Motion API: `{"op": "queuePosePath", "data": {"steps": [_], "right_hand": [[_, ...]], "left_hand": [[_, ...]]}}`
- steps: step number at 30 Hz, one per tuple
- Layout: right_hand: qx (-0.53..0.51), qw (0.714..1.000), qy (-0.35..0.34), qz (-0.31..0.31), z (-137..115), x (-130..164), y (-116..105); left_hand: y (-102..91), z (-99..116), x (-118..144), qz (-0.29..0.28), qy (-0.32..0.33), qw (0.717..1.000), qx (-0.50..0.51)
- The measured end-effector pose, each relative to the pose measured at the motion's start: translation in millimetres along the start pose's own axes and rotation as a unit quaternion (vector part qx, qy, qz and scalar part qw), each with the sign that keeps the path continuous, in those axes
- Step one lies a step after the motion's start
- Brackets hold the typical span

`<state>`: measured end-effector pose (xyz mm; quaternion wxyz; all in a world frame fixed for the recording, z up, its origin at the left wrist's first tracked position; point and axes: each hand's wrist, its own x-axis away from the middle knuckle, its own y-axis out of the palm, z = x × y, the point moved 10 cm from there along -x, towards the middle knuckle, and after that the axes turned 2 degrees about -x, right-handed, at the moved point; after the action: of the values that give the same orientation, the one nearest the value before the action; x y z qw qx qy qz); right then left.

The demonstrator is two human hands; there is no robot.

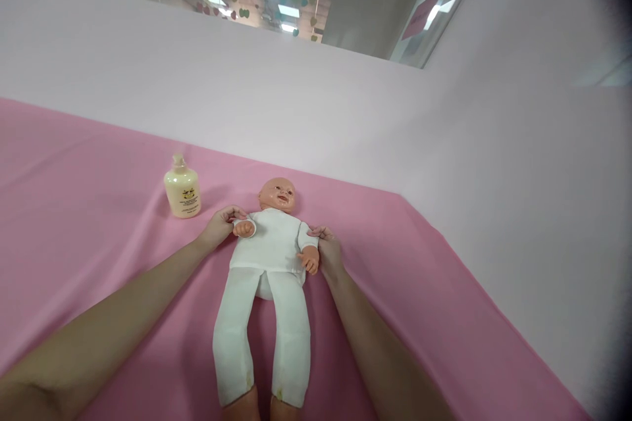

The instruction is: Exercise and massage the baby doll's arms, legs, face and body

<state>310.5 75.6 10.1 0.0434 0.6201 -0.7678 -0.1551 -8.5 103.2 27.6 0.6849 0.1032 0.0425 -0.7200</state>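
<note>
A baby doll [269, 256] in a white top and white trousers lies on its back on a pink cloth [89, 243], head pointing away from me. My left hand [220, 225] grips the doll's sleeve at its bent arm on the left side. At the other side, my right hand [328, 251] pinches the sleeve near the doll's shoulder, just beside its small hand. The doll's bare feet poke out at the bottom edge of the view.
A cream-coloured bottle [182, 189] with a round cap stands upright on the cloth, left of the doll's head. White partition walls [316, 99] close in the back and right sides of the pink surface.
</note>
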Motion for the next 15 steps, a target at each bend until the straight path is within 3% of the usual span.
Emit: {"op": "queuePosePath", "data": {"steps": [15], "right_hand": [[0.021,0.998,0.017,0.049,-5.4,5.9,-4.4]], "left_hand": [[8.2,9.1,9.2,-0.017,0.004,1.0,-0.008]]}}
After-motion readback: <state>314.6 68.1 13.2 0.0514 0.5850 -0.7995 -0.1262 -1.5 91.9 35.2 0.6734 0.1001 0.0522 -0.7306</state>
